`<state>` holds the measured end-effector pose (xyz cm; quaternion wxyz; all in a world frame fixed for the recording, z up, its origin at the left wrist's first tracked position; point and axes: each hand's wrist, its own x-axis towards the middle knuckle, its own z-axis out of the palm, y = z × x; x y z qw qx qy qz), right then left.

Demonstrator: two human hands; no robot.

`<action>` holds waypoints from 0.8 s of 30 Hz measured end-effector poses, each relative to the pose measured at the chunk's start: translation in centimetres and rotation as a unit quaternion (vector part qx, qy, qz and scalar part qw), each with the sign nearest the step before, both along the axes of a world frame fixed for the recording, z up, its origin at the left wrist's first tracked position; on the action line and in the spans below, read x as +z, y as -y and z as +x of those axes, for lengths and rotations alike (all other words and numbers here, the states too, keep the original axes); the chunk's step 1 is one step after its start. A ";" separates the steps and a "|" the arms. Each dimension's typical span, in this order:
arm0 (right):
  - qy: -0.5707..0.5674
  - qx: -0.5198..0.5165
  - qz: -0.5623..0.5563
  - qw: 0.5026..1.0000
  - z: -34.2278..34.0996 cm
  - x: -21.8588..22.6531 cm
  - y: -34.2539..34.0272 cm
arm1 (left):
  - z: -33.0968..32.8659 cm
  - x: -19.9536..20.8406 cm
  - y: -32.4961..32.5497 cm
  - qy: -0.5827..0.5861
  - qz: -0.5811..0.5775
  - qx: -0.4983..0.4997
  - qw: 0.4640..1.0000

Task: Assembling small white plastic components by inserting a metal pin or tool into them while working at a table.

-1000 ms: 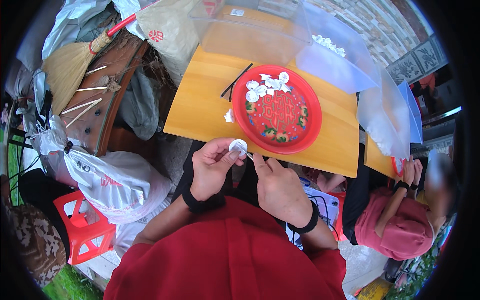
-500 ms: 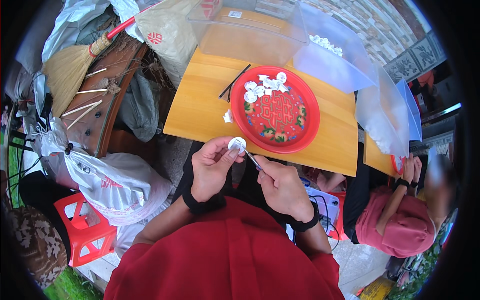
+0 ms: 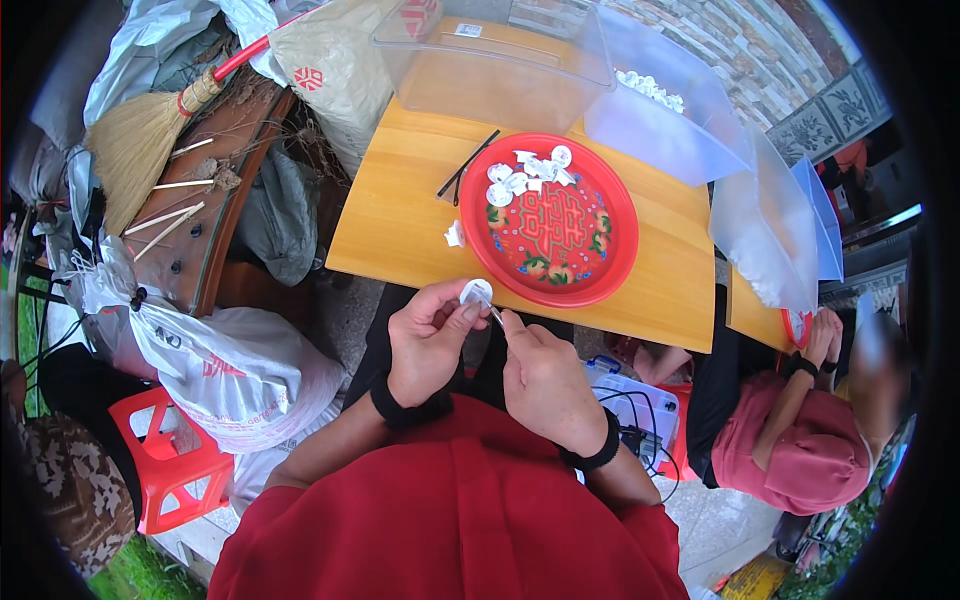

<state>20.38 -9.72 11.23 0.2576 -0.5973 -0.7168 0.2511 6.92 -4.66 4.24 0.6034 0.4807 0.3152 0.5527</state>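
Note:
My left hand (image 3: pixel 422 342) pinches a small round white piece (image 3: pixel 477 291) between thumb and fingers, just off the near edge of the table. Close beside it, my right hand (image 3: pixel 555 388) is closed around a thin metal tool (image 3: pixel 496 314). Only the tool's slim front end shows, pointing at the white piece; the fingers cover the rest. Beyond my hands, a red round tray (image 3: pixel 625 255) with a floral pattern stands on the wooden table (image 3: pixel 390 225). Several similar white pieces (image 3: pixel 520 182) lie at its far left side.
Two black sticks (image 3: pixel 466 165) and a white scrap (image 3: pixel 455 234) lie left of the tray. Clear plastic bins (image 3: pixel 490 70) stand behind it, one holding white pieces. A straw broom (image 3: pixel 140 140) and tied white bag (image 3: pixel 235 370) are at left. A co-worker (image 3: pixel 790 430) sits at right.
My right hand has moved slightly down and left, turning so that less of the metal tool shows. My left hand and the white piece have shifted a little down.

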 end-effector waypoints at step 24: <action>0.107 0.065 0.007 0.992 2.3 2.1 -0.7 | -0.4 0.0 -0.5 0.061 -0.033 -0.078 0.995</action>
